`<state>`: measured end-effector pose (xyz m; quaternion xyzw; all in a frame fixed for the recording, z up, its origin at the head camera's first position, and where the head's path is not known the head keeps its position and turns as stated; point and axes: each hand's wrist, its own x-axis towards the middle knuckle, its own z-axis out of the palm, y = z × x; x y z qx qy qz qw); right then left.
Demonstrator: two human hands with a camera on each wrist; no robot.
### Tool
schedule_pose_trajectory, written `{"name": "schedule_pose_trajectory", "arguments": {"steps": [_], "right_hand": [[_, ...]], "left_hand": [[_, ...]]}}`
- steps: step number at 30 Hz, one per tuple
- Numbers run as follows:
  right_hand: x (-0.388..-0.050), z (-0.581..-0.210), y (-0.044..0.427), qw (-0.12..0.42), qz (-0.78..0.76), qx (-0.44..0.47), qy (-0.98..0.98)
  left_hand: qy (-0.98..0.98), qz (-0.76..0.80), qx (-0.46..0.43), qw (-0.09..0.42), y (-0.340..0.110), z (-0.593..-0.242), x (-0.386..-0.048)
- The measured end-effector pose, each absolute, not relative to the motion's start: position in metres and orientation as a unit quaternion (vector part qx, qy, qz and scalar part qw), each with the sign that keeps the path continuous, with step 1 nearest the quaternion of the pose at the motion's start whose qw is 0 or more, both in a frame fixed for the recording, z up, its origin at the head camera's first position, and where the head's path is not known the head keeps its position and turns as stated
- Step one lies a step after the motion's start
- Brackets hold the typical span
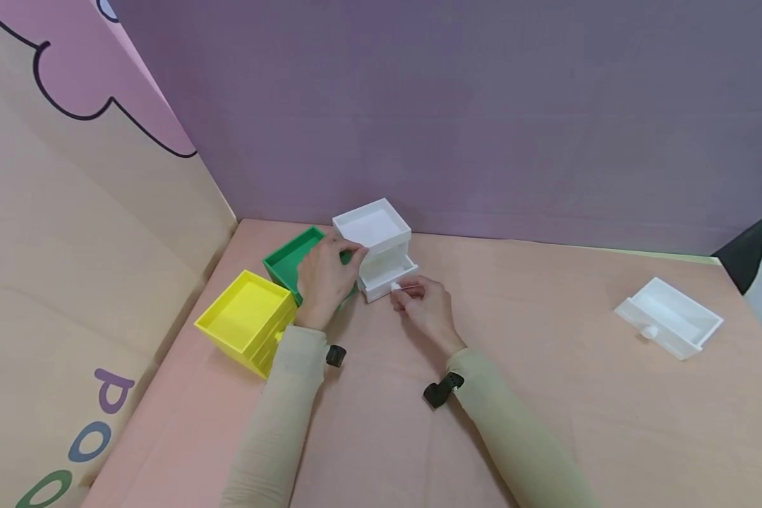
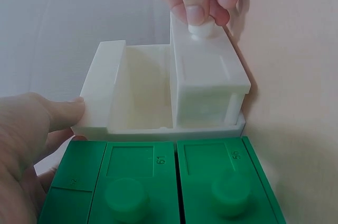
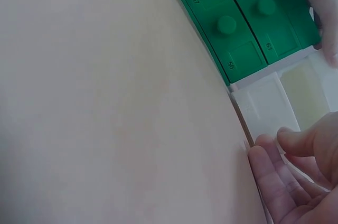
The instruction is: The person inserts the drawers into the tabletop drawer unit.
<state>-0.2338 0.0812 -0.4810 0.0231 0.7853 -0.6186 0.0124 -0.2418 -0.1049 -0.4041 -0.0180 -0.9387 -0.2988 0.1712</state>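
Note:
A small white cabinet (image 1: 373,224) stands near the back wall, its upper drawer slot hollow. In its lower slot sits a white drawer (image 2: 211,68), partly pulled out at the front. My right hand (image 1: 428,309) pinches the round knob (image 2: 202,27) of that drawer between thumb and fingers. My left hand (image 1: 330,276) grips the cabinet's upper left side, with the thumb on its front edge; some of those fingers are hidden. Right beside the white cabinet stands a green cabinet (image 2: 140,163) with two knobbed drawers, partly covered by my left hand in the head view.
A yellow cabinet (image 1: 241,310) stands next to the green one, left of my left forearm. Far to the right, a loose white drawer (image 1: 679,317) with a knob lies on the pink tabletop (image 1: 546,395). A purple-grey wall (image 1: 482,127) rises behind the table.

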Motion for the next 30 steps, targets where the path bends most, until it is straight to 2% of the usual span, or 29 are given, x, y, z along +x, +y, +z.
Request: {"name": "schedule_pose_trajectory", "arguments": {"steps": [30], "right_hand": [[-0.248, -0.485, 0.081, 0.003, -0.645, 0.037, 0.763]], "left_hand": [[-0.939, -0.3, -0.042, 0.164, -0.1, -0.402, -0.242]]}}
